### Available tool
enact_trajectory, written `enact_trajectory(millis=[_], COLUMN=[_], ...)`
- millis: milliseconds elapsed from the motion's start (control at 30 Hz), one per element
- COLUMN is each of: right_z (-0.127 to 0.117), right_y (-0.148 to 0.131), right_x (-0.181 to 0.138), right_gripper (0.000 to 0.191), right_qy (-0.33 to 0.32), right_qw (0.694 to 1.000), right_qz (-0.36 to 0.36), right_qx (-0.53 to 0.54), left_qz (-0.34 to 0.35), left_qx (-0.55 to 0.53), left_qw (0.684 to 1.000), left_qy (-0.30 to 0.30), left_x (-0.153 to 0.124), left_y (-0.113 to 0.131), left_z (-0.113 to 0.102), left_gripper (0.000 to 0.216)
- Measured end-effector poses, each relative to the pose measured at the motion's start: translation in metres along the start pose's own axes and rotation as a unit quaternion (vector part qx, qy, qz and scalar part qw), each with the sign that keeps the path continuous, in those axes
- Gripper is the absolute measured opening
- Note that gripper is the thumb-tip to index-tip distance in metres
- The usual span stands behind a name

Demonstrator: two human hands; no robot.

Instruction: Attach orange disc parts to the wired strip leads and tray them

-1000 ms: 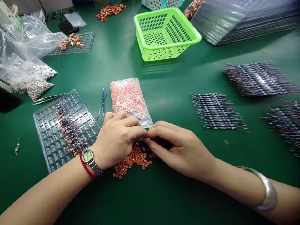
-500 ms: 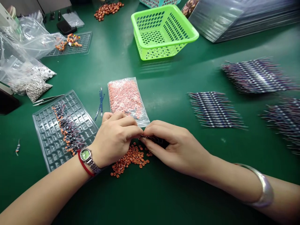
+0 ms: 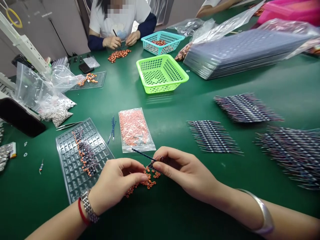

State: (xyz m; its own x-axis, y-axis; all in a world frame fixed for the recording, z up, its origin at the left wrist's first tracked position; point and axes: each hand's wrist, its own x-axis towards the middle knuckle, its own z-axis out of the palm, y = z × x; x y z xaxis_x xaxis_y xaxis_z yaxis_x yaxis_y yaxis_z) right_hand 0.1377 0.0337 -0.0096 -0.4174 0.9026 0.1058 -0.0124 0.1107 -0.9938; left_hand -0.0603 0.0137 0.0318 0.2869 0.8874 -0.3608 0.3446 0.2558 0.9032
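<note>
My right hand (image 3: pixel 186 171) pinches a thin dark blue strip (image 3: pixel 142 153) between thumb and fingers, its free end pointing left; small wired pieces are partly hidden in the palm. To its left, my left hand (image 3: pixel 117 178) has thumb and index finger curved and a little apart, with nothing visible between them. Loose small orange round parts (image 3: pixel 151 183) lie under and between the hands. A zip bag of orange parts (image 3: pixel 133 126) lies just beyond. Left of my left hand, a clear tray (image 3: pixel 66 170) holds a row of small wired pieces with orange ends (image 3: pixel 86 158).
Flat bundles of wired strips (image 3: pixel 212 136) lie at right. A green basket (image 3: pixel 162 75), a blue basket (image 3: pixel 162 43) and stacked clear trays (image 3: pixel 240 50) stand farther back. Two blue strips (image 3: pixel 111 130), tweezers (image 3: pixel 68 126) and a phone (image 3: pixel 20 116) are at left. A co-worker (image 3: pixel 120 26) sits opposite.
The view has tilted up, bringing the co-worker into sight. My hands, earlier touching at the fingertips, have come apart; the strip now shows in my right hand.
</note>
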Motion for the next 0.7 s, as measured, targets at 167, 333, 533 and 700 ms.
enact_trajectory(millis=[167,333,533,700], right_z=[0.001,-0.002,-0.001,-0.003], right_y=[0.001,0.002,-0.003,-0.007], right_x=[-0.002,-0.003,-0.005,-0.008], right_gripper=[0.033,0.028,0.024,0.033], right_qy=[-0.027,-0.053,-0.054,-0.093], right_qw=[0.998,0.996,0.998,0.994], right_qz=[0.01,-0.003,-0.02,0.028], right_qx=[0.052,0.068,0.031,0.041], left_qz=[0.034,0.065,0.084,0.111], left_qx=[-0.037,0.038,0.078,0.055], left_qw=[0.998,0.995,0.991,0.989], left_qy=[0.043,0.07,0.075,0.081], left_x=[-0.007,-0.011,-0.016,-0.023], left_y=[-0.004,-0.003,-0.007,-0.009], left_z=[0.012,0.012,0.015,0.018], left_gripper=[0.005,0.008,0.01,0.008])
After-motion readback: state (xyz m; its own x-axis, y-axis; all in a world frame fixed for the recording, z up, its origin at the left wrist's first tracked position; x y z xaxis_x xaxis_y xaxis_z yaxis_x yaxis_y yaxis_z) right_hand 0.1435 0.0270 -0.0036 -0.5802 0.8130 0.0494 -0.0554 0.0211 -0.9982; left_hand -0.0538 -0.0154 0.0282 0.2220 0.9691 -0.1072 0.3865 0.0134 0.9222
